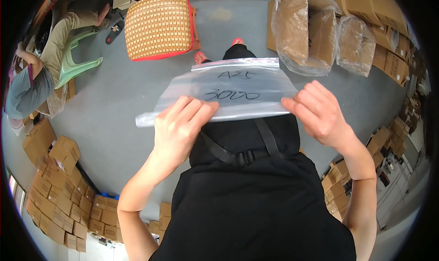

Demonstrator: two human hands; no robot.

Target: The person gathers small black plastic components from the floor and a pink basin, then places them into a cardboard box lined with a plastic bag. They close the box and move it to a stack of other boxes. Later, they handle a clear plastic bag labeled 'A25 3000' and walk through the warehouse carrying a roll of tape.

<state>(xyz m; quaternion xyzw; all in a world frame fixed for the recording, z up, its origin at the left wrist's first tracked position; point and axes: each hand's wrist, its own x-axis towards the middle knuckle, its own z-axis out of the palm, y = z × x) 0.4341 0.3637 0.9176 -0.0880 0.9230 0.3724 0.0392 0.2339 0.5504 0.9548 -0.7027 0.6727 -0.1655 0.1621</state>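
Observation:
A translucent plastic zip bag (183,88) with dark handwriting is stretched flat between my hands, in front of my waist. Its zip strip lies along the far edge, and a rolled or folded band runs along the near edge. My left hand (180,128) pinches the bag near its middle left, thumb toward the centre. With thumb and fingers closed, my right hand (318,110) grips the bag's right end. The left end of the near edge sticks out past my left hand. What the bag contains, if anything, cannot be made out.
A stool with a checked woven cover (159,25) stands ahead. Plastic-wrapped cartons (304,32) are at far right. Left, a person (34,87) sits near a pale green plastic stool (75,62). Stacked cartons (57,199) fill the lower left; more boxes (336,183) lie behind on the right.

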